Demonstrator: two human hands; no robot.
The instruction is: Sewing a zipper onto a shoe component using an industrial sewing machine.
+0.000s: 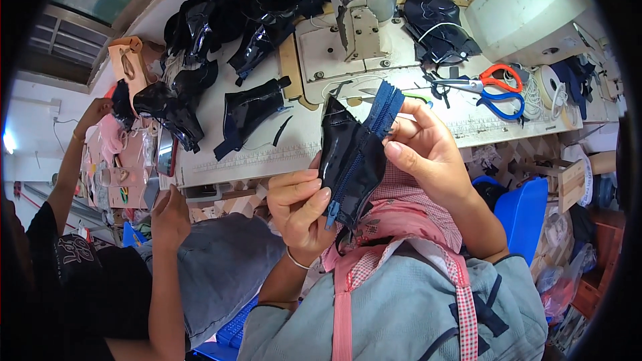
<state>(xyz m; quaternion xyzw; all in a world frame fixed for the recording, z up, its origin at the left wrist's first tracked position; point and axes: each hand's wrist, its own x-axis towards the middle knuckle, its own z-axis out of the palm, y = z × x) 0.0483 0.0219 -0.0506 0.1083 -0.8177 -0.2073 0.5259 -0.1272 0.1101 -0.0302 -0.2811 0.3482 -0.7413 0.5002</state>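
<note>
In front of my chest, above the near edge of the table, I hold a glossy black shoe upper (333, 150) with a dark blue zipper (361, 150) running slantwise along it. My left hand (294, 207) is closed on its lower left side, thumb and fingers pinching close to the zipper's lower end. My right hand (431, 154) pinches the upper right edge, close to the zipper's top end. Part of the piece's underside is hidden. A similar black upper (251, 113) lies flat on the table to the left.
A sewing machine (369, 27) stands behind my hands. Red-and-blue-handled scissors (495, 90) lie to its right, near a black stitched piece (436, 23) and a thread spool (552, 83). Black uppers (200, 27) are heaped at the back left. A co-worker's hand (170, 217) is at left.
</note>
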